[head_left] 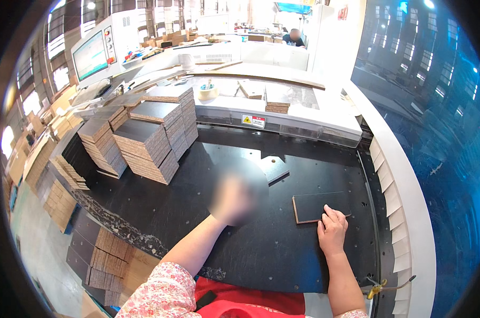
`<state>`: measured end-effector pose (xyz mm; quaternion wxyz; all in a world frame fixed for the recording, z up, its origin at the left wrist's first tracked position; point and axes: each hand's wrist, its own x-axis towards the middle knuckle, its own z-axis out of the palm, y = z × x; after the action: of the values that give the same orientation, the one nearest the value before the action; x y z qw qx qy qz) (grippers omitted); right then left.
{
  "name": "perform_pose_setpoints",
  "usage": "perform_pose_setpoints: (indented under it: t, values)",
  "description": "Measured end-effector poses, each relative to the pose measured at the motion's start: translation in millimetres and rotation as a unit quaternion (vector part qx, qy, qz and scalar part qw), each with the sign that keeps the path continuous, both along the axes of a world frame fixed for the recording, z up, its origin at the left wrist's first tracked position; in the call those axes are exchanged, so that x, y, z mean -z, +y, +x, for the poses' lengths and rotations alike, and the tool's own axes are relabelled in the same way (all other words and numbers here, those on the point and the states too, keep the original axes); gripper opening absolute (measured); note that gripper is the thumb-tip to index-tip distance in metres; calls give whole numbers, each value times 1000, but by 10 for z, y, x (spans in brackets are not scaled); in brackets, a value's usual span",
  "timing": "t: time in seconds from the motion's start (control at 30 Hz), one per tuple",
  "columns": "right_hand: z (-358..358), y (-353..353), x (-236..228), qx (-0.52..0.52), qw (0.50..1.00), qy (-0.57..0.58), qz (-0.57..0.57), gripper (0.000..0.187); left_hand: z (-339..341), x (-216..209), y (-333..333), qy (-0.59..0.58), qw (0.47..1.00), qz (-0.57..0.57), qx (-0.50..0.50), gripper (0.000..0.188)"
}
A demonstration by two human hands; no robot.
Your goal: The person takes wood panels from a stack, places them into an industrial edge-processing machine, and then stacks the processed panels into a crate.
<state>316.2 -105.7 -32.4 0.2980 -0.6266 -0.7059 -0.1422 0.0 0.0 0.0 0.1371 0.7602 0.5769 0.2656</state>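
Observation:
A dark rectangular board point(318, 204) with a brown edge lies flat on the black worktable point(282, 249). My right hand point(333, 229) is at its near right side, fingers bent over the board's near edge and gripping it. Farther left, my left hand point(233, 201) is over the table, but a blur hides its fingers and anything in them. Beyond the hands, a smaller board piece point(274, 170) lies on the table, nearer to my left hand.
Stacked particleboard pieces point(142, 146) stand at the back left. A white machine beam point(282, 124) crosses behind the table, and a pale ribbed guard point(388, 201) runs along its right. More cut boards point(105, 259) lie below the left edge. A person point(294, 38) is far back.

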Motion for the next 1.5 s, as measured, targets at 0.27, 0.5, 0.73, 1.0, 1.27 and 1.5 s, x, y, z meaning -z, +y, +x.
perform_pose_setpoints:
  t: [0.27, 0.5, 0.73, 1.0, 1.27, 1.5]
  values:
    - [12, 5, 4, -3, 1000, 6, 3, 22, -24, 136, 14, -35, 999, 18, 12, 54]
    - [8, -9, -5, 3, 999, 27, -19, 22, 17, 64, -48, 5, 1000, 18, -16, 63]
    - [10, -18, -1, -1, 1000, 28, -5, 22, -10, 185, -41, 22, 999, 37, -32, 66]
    - [-16, -85, -61, 10, 1000, -5, 11, 26, 19, 121, -57, 17, 998, 53, -38, 64]
    - [-45, 369, -106, -4, 998, -33, 54, 25, -16, 83, 48, 42, 994, 93, -34, 64]
    - [311, 1091, 50, 52, 997, -42, 31, 22, 77, 102, -100, 40, 998, 47, -33, 65]
